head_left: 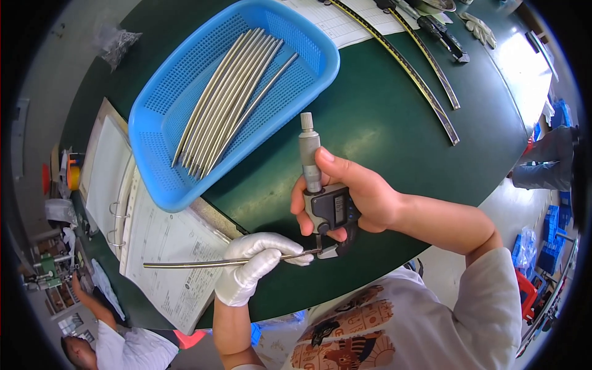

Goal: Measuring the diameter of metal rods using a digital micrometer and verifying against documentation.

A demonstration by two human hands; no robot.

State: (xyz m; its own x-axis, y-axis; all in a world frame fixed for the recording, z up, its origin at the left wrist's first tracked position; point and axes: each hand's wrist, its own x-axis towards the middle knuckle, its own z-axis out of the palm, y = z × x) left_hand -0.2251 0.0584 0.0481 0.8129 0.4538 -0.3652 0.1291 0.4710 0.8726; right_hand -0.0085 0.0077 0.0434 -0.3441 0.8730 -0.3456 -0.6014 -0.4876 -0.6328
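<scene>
My left hand (pixel 250 265), in a white glove, is closed around a thin metal rod (pixel 185 265). The rod points left over the binder, and its right end sits between the jaws of a digital micrometer (pixel 333 208). Bare-skinned, my right hand (pixel 364 191) grips the micrometer by its frame, the thumb resting along the grey barrel. The micrometer stands upright with its thimble up and its small screen facing me. Beyond my hands a blue perforated basket (pixel 154 185) holds several similar metal rods (pixel 228 98), lying side by side.
An open ring binder with printed sheets (pixel 166 246) lies at the left. Two long dark strips with yellow edges (pixel 401 61), a caliper-like tool (pixel 444 37) and a glove (pixel 480 29) lie at the far right of the green table (pixel 382 135). Another person (pixel 123 345) is at the lower left.
</scene>
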